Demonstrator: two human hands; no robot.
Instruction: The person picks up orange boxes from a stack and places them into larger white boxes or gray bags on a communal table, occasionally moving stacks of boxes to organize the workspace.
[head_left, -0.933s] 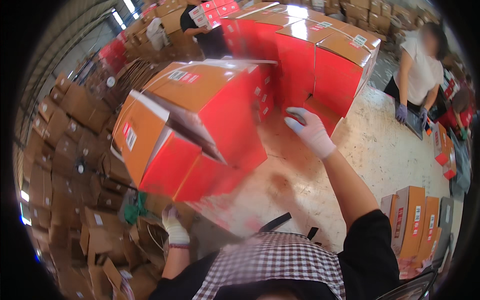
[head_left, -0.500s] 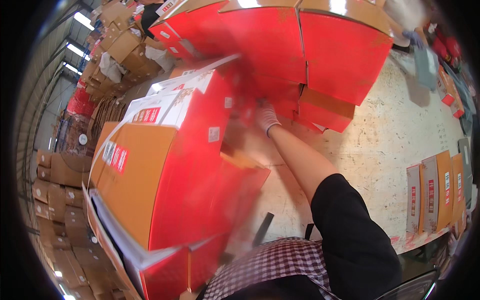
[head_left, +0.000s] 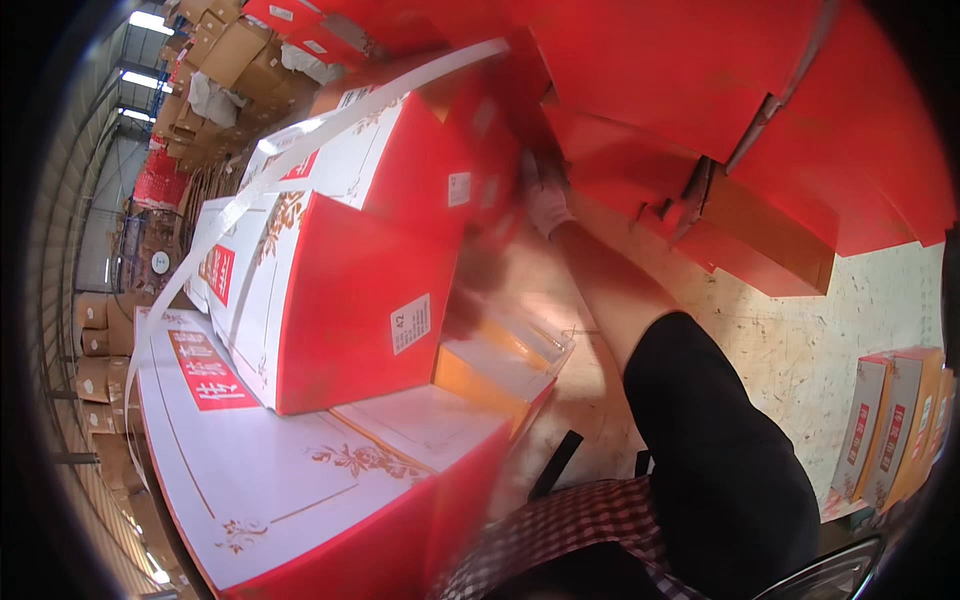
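My right hand [head_left: 548, 205], in a white glove, reaches forward between two groups of boxes. Its fingers are blurred and in shadow beside a red box end, so their grip does not show. On the left is a white-topped box with red ends [head_left: 350, 310], gold floral print and a small label. It rests on a wider white-lidded box [head_left: 290, 480]. A pale strap [head_left: 240, 200] arcs over these boxes. Near my forearm sits a clear-topped orange box [head_left: 500, 360]. My left hand is not in view.
Large red boxes [head_left: 680, 80] crowd the far side, with a brown-and-red box [head_left: 765, 240] below them. Several upright boxes [head_left: 890, 425] stand at the right on the scuffed pale table [head_left: 760, 370]. Brown cartons [head_left: 225, 50] are piled at the back left.
The view has shifted, and the far red boxes appear larger. The orange box face at left has gone from sight; white lids show there now. My right hand stays between the boxes.
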